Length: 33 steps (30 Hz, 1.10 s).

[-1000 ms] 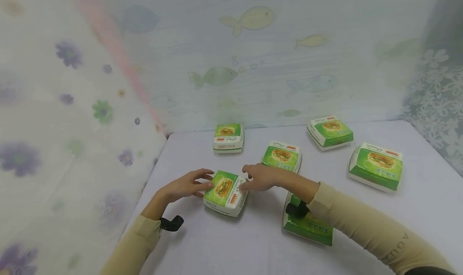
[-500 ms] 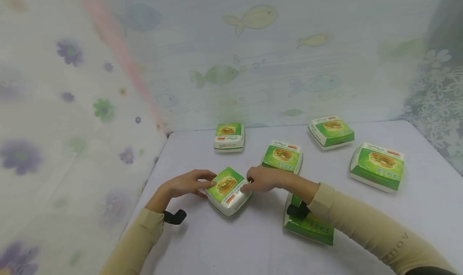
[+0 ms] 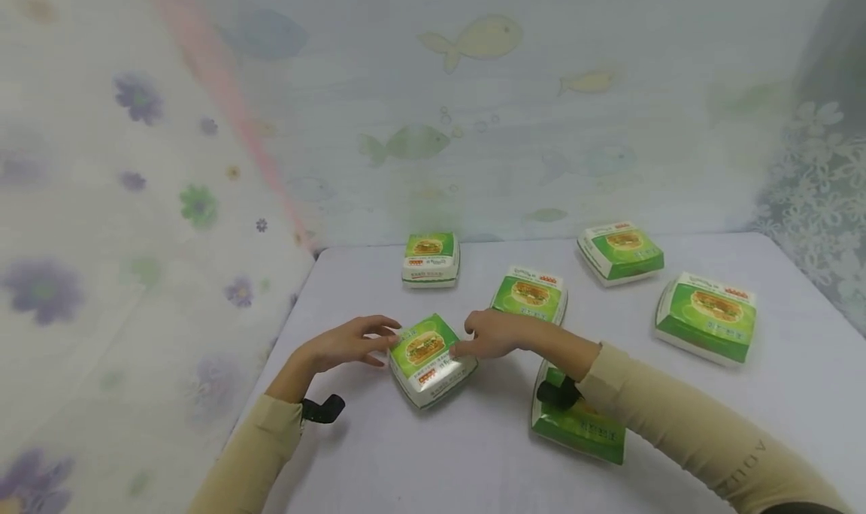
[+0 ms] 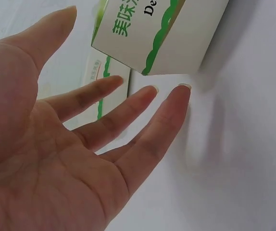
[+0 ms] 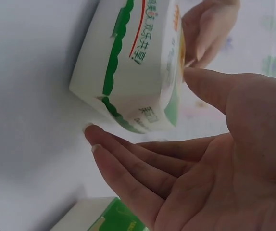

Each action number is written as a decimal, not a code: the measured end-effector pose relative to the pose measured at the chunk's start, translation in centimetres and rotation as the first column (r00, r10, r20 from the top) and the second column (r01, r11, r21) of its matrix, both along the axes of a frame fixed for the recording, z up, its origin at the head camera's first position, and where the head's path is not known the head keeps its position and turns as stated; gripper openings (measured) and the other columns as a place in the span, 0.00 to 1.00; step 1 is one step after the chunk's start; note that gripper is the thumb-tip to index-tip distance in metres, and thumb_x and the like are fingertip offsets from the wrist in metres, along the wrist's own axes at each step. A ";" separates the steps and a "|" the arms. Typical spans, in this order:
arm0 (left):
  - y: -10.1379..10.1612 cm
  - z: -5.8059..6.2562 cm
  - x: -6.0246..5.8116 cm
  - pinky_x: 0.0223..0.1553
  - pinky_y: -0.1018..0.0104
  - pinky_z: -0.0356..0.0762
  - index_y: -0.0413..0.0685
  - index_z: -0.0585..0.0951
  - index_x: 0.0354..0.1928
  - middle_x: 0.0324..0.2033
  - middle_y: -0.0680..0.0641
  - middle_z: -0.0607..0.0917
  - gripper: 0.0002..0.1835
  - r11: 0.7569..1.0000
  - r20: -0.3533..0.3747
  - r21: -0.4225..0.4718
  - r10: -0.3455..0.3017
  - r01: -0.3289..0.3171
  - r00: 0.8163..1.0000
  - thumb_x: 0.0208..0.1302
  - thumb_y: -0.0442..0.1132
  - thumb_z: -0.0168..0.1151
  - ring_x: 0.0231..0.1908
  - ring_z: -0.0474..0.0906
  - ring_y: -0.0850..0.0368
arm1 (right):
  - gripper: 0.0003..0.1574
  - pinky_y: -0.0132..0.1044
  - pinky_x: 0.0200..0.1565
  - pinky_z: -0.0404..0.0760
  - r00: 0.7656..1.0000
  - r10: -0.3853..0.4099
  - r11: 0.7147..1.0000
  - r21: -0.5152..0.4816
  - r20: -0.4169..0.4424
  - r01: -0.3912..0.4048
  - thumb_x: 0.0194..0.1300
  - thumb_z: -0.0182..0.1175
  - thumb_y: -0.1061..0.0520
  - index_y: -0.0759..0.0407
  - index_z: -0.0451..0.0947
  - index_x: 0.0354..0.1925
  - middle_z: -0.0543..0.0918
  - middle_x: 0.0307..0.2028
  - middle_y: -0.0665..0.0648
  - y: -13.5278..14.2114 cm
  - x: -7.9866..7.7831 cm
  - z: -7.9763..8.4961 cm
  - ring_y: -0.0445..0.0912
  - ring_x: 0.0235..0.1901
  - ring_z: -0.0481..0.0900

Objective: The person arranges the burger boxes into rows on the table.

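Note:
A green-and-white burger box [image 3: 428, 347] with a burger printed on its lid sits on the white table between both hands. My left hand [image 3: 352, 344] is at its left side, fingers spread and relaxed; in the left wrist view a gap shows between those fingers [image 4: 147, 130] and the box's side [image 4: 176, 43]. On the other side, my right hand [image 3: 492, 334] has its thumb at the lid's right edge. The right wrist view shows that thumb [image 5: 210, 89] right at the lid's edge, with the other fingers loosely extended below the box's corner [image 5: 128, 103].
Behind stands another burger box [image 3: 431, 261]. One more box [image 3: 531, 294] is partly behind my right hand, and another box [image 3: 582, 427] lies under the right forearm. Two boxes [image 3: 620, 252] stand at the back right. A flowered curtain [image 3: 135, 273] borders the table's left.
The box between my hands has turned clockwise, its white side swinging from the right toward the front, and has shifted slightly right. My right hand has moved slightly right; the other boxes stay put.

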State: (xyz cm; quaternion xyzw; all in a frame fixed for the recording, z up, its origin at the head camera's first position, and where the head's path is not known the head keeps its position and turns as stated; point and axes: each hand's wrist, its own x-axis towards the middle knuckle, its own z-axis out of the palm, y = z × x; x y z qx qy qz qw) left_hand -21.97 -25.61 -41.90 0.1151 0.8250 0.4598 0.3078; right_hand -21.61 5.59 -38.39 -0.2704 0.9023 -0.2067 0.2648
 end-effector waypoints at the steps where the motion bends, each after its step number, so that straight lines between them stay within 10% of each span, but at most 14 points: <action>1: -0.1 -0.1 0.2 0.52 0.56 0.84 0.45 0.72 0.70 0.65 0.39 0.74 0.29 1.000 0.007 -0.004 0.002 -0.002 1.000 0.74 0.51 0.63 0.57 0.79 0.48 | 0.36 0.48 0.52 0.82 1.000 -0.007 1.000 -0.001 0.008 0.007 0.74 0.59 0.39 0.70 0.76 0.59 0.83 0.52 0.63 0.0 -0.1 -0.1 0.54 0.52 0.82; 11: 0.7 -0.7 0.1 0.50 0.55 0.85 0.40 0.67 0.72 0.63 0.37 0.73 0.34 0.999 0.059 -0.023 -0.029 0.031 0.998 0.74 0.53 0.62 0.51 0.83 0.49 | 0.24 0.39 0.40 0.78 0.995 -0.035 0.998 -0.042 0.090 0.039 0.75 0.57 0.42 0.63 0.77 0.50 0.81 0.37 0.53 0.1 -0.6 -0.6 0.45 0.38 0.79; 33: 1.9 -1.1 -1.0 0.50 0.52 0.85 0.41 0.62 0.76 0.66 0.36 0.73 0.34 0.986 0.078 0.045 0.154 -0.158 0.985 0.79 0.53 0.53 0.56 0.79 0.46 | 0.16 0.39 0.39 0.84 0.974 -0.099 0.977 -0.168 0.202 0.134 0.74 0.61 0.48 0.60 0.84 0.39 0.88 0.33 0.57 -0.7 0.3 -0.4 0.48 0.35 0.85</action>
